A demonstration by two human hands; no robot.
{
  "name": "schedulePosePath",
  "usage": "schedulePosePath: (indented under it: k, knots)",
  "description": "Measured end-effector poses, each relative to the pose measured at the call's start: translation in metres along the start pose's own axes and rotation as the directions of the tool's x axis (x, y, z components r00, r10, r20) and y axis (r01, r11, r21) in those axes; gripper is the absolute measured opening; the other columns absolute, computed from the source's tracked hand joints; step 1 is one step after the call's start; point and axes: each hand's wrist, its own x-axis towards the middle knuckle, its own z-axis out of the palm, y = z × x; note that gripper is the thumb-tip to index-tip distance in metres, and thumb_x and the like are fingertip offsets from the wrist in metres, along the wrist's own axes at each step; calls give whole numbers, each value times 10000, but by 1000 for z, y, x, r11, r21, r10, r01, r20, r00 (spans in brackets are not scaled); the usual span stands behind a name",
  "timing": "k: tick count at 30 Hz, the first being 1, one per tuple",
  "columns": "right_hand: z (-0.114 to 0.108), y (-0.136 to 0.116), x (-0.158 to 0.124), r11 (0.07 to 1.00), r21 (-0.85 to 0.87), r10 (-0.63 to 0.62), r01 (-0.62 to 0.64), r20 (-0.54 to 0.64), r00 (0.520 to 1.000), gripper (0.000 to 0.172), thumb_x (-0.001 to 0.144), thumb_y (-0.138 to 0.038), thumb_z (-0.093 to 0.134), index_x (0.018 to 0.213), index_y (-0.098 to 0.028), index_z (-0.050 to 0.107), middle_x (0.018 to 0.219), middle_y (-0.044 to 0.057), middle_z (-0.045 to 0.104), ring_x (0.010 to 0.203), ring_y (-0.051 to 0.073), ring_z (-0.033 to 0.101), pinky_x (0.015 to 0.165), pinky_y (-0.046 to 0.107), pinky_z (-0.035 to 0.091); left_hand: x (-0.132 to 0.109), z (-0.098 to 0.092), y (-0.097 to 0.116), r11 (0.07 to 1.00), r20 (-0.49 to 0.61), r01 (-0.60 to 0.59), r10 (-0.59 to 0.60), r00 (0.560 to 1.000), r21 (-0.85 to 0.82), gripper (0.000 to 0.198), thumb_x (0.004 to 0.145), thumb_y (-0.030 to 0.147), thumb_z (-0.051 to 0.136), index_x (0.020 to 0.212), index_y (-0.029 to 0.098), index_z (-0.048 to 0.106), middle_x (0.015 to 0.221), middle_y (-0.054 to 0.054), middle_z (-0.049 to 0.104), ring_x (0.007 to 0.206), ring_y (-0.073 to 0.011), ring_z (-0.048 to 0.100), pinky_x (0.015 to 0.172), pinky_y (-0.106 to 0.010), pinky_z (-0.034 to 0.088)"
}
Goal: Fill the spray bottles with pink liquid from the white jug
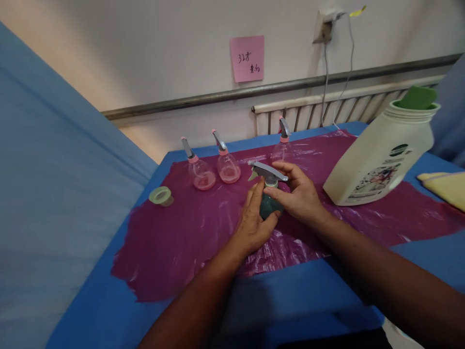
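A small green spray bottle [269,206] with a grey trigger head [271,172] stands between my hands on the purple plastic sheet [174,242]. Around the left side of its body wraps my left hand [254,220]. My right hand [298,194] has its thumb and fingers closed at the neck, just under the trigger head. Behind the hands is a clear spray bottle [282,150] with a pink collar, partly hidden by my right hand. Two more clear spray bottles, one [201,174] beside the other [228,167], hold pink liquid to the left.
A large cream jug [381,155] with something green in its mouth stands at right, near a yellow cloth [443,186]. A pale green cap or funnel [161,195] lies at left. Blue curtain [54,169], wall rail [199,100] and hanging cable [326,82] border the bed.
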Motion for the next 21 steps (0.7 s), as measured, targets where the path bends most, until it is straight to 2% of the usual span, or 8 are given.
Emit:
schedulePosePath:
  k: [2, 4, 7, 9, 14, 17, 21]
  knots:
    - [0, 0, -1, 1000, 9, -1, 1, 5, 1000, 697, 827, -439, 1003, 1438, -321, 689, 1439, 94, 754, 1363, 312, 717, 1265, 562, 561, 0, 0, -1, 1000, -2, -9, 9, 1000, -5, 1040, 998, 187, 784, 1849, 423, 235, 1865, -107, 411, 1730, -392, 428, 1404, -692, 408]
    - [-1, -1, -4, 1000, 29, -8, 7, 39, 999, 704, 891, -441, 954, 1518, -325, 656, 1478, 106, 743, 1378, 307, 717, 1280, 564, 553, -1, 0, -2, 1000, 3, -20, 20, 1000, -8, 1030, 1008, 193, 781, 1851, 421, 235, 1868, -109, 405, 1733, -391, 424, 1407, -684, 407]
    - [-5, -2, -9, 999, 35, -9, 5, 102, 995, 644, 1021, -431, 827, 1620, -329, 617, 1569, 118, 722, 1415, 298, 718, 1303, 563, 541, -2, 0, -3, 1000, 3, -29, 29, 1000, -3, 1023, 1018, 225, 798, 1853, 421, 241, 1866, -116, 406, 1734, -402, 419, 1415, -691, 390]
    - [-8, -1, -10, 1000, -3, -9, 9, 102, 995, 610, 1040, -427, 808, 1619, -331, 640, 1595, 109, 720, 1417, 299, 727, 1301, 563, 546, -3, 0, -2, 1000, 1, -22, 22, 1000, 1, 1026, 1020, 237, 806, 1854, 425, 240, 1862, -119, 410, 1730, -407, 423, 1412, -698, 391]
    - [-9, 3, -6, 988, -138, -68, 72, 36, 997, 596, 946, -406, 904, 1505, -321, 717, 1531, 90, 765, 1396, 310, 740, 1286, 567, 552, -3, 0, -1, 1000, 5, -22, 22, 1000, 6, 1051, 1012, 198, 796, 1857, 434, 218, 1871, -101, 401, 1742, -394, 410, 1420, -687, 387]
    - [-5, 3, -4, 990, -118, -76, 76, 3, 997, 574, 885, -404, 948, 1408, -304, 735, 1447, 88, 794, 1342, 308, 757, 1243, 551, 585, -2, 1, -2, 1000, 0, -13, 13, 1000, 16, 1053, 1008, 187, 795, 1855, 429, 219, 1867, -105, 409, 1737, -394, 419, 1417, -696, 387]
    - [0, 1, -3, 997, -52, -57, 56, -5, 998, 582, 855, -389, 968, 1375, -302, 720, 1401, 84, 800, 1295, 292, 768, 1179, 520, 625, -2, 2, -3, 1000, -9, -19, 19, 1000, 8, 1040, 1015, 199, 796, 1854, 423, 224, 1866, -111, 414, 1736, -394, 425, 1419, -699, 382]
